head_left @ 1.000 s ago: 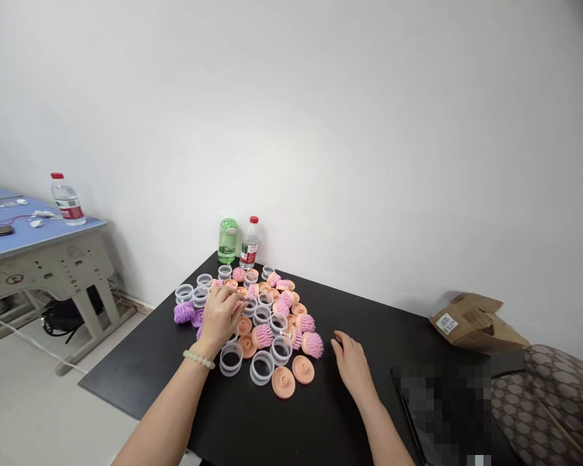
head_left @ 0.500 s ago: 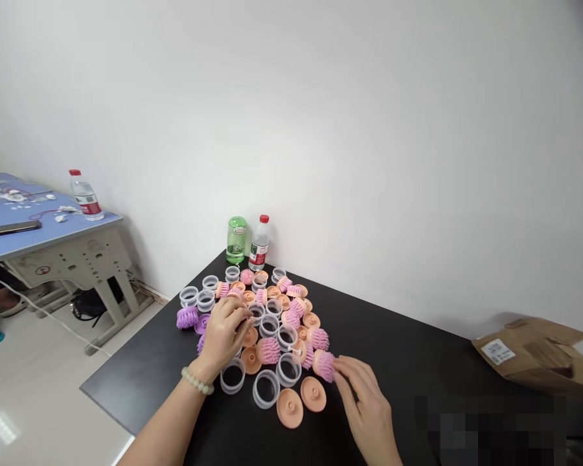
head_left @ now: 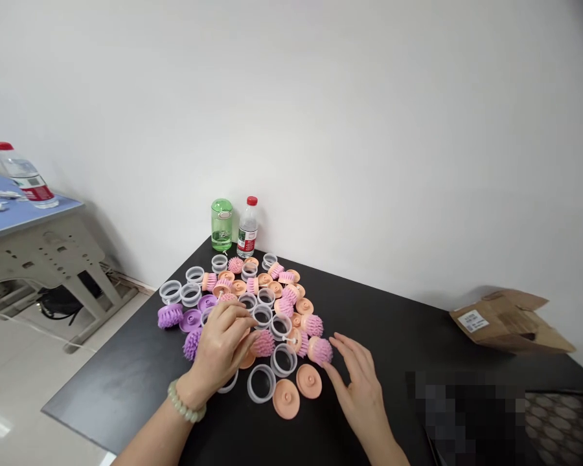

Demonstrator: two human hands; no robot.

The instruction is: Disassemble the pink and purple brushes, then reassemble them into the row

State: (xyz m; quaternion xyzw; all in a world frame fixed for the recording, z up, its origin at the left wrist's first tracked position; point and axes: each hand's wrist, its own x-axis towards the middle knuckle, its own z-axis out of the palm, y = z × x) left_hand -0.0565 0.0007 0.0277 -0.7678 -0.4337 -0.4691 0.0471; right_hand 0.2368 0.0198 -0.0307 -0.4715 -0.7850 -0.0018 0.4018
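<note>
Left hand (head_left: 218, 346) curled over the middle of the heap, fingers pinched shut on a thin pale stem (head_left: 249, 320), mostly hidden by the fingertips. Pale green bead bracelet (head_left: 187, 401) around the left wrist. Right hand (head_left: 358, 395) open wide, fingers spread, just beside a pink bristle brush head (head_left: 319, 350); contact unclear.

Loose heap of pink brush heads (head_left: 284, 307), peach round bases (head_left: 286, 399) and clear plastic rings (head_left: 261, 383) toward the desk's far corner, on a black desk (head_left: 116, 395). Purple brush heads (head_left: 170, 316) along the heap's left side. Green bottle (head_left: 221, 225) and water bottle (head_left: 247, 228) upright at the far corner, against the wall. Flattened cardboard packaging (head_left: 510, 321) near the right edge. Beyond the left edge, another water bottle (head_left: 24, 175) on a blue-topped desk (head_left: 29, 220).
</note>
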